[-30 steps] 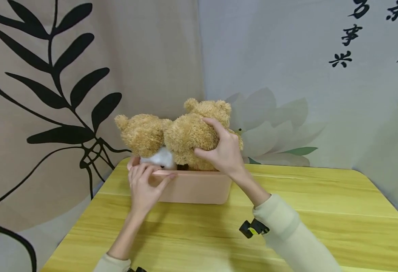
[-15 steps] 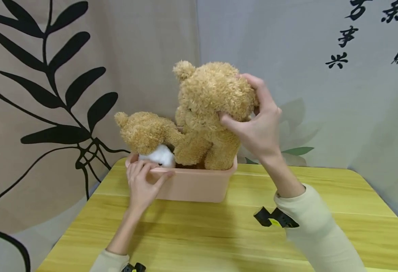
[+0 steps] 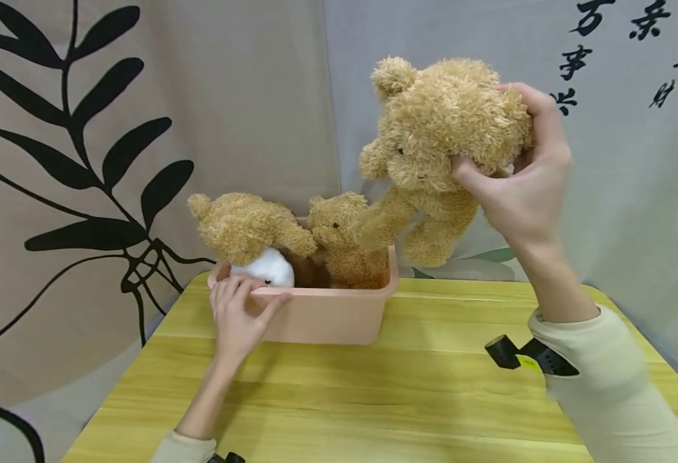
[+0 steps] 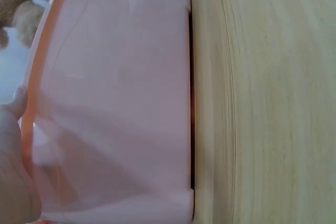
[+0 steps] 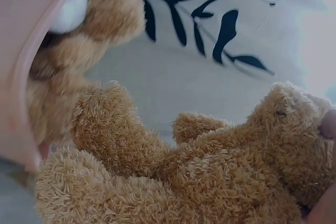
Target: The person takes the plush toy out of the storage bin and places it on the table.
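Note:
My right hand (image 3: pixel 527 170) grips a fluffy tan teddy bear (image 3: pixel 449 122) by the head, thumb on its front. The bear hangs in the air above and right of a pink bin (image 3: pixel 327 315), legs dangling. In the right wrist view the same bear (image 5: pixel 226 171) fills the lower part. My left hand (image 3: pixel 237 315) holds the bin's front rim near its left corner, fingers over the edge and thumb along it. Inside the bin are a second tan bear (image 3: pixel 246 225) at the left, a third bear (image 3: pixel 341 238) at the right and a white plush (image 3: pixel 269 267), partly hidden by the rim.
The bin stands on a yellow wood-grain table (image 3: pixel 431 360), near its back edge. Behind hang pale curtains (image 3: pixel 246 96) printed with black leaves and dark characters. Each sleeve carries a small black wrist camera (image 3: pixel 530 357).
My right hand has lifted the teddy bear up out of the bin and carried it to the right. The bear at the bin's right is now visible. My left hand stays on the rim.

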Demonstrator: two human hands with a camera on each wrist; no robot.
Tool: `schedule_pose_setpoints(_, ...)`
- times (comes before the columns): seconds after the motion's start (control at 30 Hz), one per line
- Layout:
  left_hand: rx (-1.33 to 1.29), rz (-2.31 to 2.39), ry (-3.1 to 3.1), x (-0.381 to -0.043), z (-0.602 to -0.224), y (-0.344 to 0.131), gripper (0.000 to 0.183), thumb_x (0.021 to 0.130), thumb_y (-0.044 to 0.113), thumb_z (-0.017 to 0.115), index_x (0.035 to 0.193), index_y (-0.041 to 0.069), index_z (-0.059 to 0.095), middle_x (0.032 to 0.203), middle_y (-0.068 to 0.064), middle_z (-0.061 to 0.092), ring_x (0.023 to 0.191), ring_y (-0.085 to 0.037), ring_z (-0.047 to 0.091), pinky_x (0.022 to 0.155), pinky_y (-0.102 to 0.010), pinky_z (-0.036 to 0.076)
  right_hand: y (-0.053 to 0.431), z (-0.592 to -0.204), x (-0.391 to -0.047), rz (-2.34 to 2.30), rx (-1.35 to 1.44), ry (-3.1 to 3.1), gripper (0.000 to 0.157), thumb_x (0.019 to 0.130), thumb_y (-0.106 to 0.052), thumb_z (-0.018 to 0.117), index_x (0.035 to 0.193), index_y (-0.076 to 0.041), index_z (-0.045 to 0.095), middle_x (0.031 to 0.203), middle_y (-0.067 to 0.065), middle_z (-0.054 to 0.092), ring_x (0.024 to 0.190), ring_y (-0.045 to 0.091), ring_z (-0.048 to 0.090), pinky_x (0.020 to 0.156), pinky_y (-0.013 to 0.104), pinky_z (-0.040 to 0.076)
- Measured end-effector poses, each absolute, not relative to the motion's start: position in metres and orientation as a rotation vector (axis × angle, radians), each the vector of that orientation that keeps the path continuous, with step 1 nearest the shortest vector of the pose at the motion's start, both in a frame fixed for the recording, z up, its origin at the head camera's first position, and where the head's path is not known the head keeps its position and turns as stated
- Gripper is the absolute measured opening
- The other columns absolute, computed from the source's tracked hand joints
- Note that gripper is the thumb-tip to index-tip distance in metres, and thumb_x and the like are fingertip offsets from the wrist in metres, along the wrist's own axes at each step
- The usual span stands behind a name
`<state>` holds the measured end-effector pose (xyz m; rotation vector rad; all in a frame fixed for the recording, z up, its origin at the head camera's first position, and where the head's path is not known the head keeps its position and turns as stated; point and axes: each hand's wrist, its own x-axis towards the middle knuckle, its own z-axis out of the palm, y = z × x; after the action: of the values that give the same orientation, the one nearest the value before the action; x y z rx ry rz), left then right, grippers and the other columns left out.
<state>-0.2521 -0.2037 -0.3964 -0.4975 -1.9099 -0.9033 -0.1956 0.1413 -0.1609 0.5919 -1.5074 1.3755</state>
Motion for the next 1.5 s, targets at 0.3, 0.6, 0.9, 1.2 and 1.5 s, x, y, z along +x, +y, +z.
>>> schedule_pose_setpoints(0.3,-0.509,-0.883,-1.912,-0.25,-0.397,-0.204,0.059,0.08,0.059,0.077,0.088,0.002,0.066,0.092,-0.013,0.061,0.101,-0.041,0.051,0.11,-0.062,0.022,0.194,-0.189,-0.217,1.409,0.422,-1.647,0.067,0.066,0.015,0.067,0.128,-0.011,0.063,0.128,0.008,0.058,0.112,0.025,0.057,0.091,0.031,0.052)
schedule_pose_setpoints(0.6,-0.514,-0.887,-1.91,-0.251,-0.397,-0.203,0.055,0.079,0.054,0.08,0.091,0.002,0.067,0.094,-0.012,0.062,0.099,-0.038,0.051,0.107,-0.059,0.025,0.227,-0.225,-0.231,1.246,0.19,-2.031,0.069,0.078,0.002,0.073,0.139,-0.026,0.058,0.128,0.0,0.056,0.1,0.015,0.06,0.075,0.017,0.052)
schedule_pose_setpoints(0.9,-0.507,-0.892,-1.922,-0.251,-0.398,-0.203,0.061,0.081,0.061,0.075,0.093,0.002,0.067,0.095,-0.012,0.062,0.098,-0.037,0.05,0.105,-0.056,0.027,0.239,-0.259,-0.251,1.202,0.186,-2.279,0.068,0.084,-0.005,0.072,0.147,-0.021,0.052,0.132,0.011,0.056,0.103,0.017,0.058,0.07,0.013,0.05)
schedule_pose_setpoints(1.2,-0.509,-0.882,-1.924,-0.25,-0.398,-0.201,0.061,0.082,0.061,0.074,0.092,0.002,0.066,0.095,-0.013,0.061,0.097,-0.038,0.049,0.104,-0.056,0.027,0.251,-0.302,-0.269,1.25,0.157,-2.446,0.07,0.088,-0.012,0.071,0.153,-0.016,0.043,0.151,0.021,0.044,0.118,0.04,0.054,0.078,0.021,0.048)
schedule_pose_setpoints(1.5,-0.5,-0.875,-1.943,-0.25,-0.399,-0.204,0.061,0.082,0.06,0.075,0.093,0.0,0.066,0.095,-0.014,0.061,0.096,-0.038,0.049,0.103,-0.053,0.027,0.256,-0.329,-0.283,1.233,0.128,-2.546,0.075,0.094,-0.019,0.069,0.159,-0.016,0.031,0.16,0.021,0.03,0.125,0.046,0.05,0.093,0.053,0.046)
